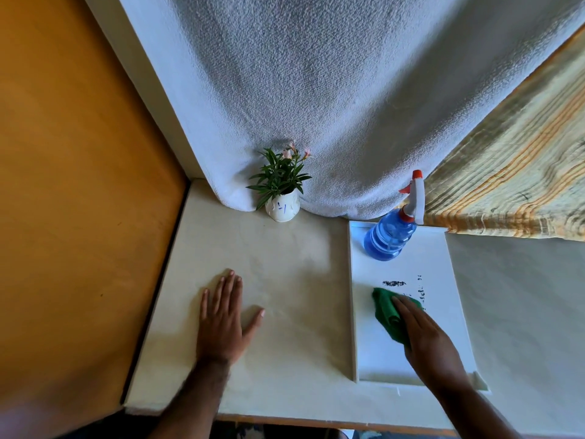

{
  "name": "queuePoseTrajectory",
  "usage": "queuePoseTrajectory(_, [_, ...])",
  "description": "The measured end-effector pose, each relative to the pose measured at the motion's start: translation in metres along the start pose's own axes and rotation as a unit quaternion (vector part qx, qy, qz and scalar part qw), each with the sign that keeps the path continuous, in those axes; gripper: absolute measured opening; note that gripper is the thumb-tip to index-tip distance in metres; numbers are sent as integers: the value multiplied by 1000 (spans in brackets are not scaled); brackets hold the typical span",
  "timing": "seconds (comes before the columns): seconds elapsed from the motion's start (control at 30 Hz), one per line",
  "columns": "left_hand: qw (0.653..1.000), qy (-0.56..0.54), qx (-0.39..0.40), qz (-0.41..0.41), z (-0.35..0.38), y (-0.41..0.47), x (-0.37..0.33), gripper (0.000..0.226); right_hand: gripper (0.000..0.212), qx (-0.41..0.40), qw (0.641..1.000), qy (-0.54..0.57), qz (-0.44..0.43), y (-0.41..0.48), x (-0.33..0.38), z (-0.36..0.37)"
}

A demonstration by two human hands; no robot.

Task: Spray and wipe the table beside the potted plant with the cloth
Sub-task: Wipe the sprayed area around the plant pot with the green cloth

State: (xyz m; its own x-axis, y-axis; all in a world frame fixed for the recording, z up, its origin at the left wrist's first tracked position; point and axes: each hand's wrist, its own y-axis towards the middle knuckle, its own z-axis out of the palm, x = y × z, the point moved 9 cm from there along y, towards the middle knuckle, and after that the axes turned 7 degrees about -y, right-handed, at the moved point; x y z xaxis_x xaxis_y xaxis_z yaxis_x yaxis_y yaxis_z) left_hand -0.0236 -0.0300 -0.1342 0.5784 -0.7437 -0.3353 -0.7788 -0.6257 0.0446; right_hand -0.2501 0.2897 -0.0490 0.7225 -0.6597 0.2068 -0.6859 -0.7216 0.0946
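A green cloth [386, 312] lies on a white board [443, 274] at the right of the table, under my right hand [427, 340], which presses flat on it. Black smudges [394, 283] mark the board just beyond the cloth. A blue spray bottle [391, 237] with a white and red trigger head stands at the board's far end. The potted plant [282, 191], green leaves and pink flowers in a white pot, stands at the back of the table. My left hand [223, 318] rests flat on the cream tabletop [285, 274], fingers spread, holding nothing.
A white textured fabric [316, 90] hangs behind the table and touches it beside the pot. A striped yellow-green curtain [512, 172] hangs at the right. An orange wall [69, 185] borders the table's left edge. The table's near edge runs along the bottom.
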Motion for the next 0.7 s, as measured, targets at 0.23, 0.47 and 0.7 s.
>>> queuePoseTrajectory(0.23, [1000, 0, -9, 9, 0, -1, 2, 90, 44, -69, 962, 30, -262, 95, 152, -13])
queuePoseTrajectory(0.47, [1000, 10, -18, 7, -4, 0, -1, 91, 41, -112, 920, -34, -373, 186, 222, 16])
queuePoseTrajectory(0.7, [1000, 11, -17, 0, -4, 0, -1, 90, 40, -127, 906, -64, -398, 211, 232, 34])
